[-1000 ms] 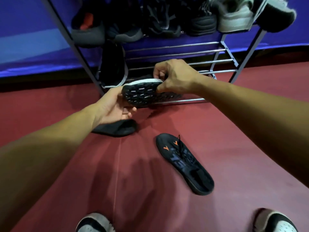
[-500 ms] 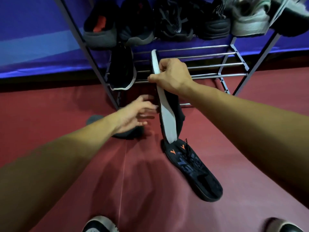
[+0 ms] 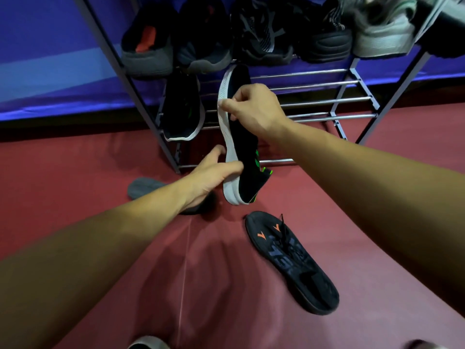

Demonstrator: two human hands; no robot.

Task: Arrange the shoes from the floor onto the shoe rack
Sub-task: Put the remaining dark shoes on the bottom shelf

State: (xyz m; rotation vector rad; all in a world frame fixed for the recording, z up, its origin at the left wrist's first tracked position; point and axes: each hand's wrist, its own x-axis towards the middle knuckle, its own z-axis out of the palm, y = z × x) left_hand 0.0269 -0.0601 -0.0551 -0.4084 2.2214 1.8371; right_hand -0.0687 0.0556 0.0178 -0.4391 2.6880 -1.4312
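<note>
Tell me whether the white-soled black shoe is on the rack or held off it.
Held off it. The shoe hangs on end before the rack, right hand gripping its upper end, left hand holding its sole lower down.

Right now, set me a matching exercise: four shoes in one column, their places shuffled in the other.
Shoes
1 green-trimmed shoe
2 orange-marked shoe
3 pale grey shoe
4 white-edged black shoe

Places
A in the full row on the shoe rack
B shelf under the full row, left end
C lying on the red floor
D held by the right hand and left hand

Pairs: 1-D, 2-C, 3-A, 4-B
</note>
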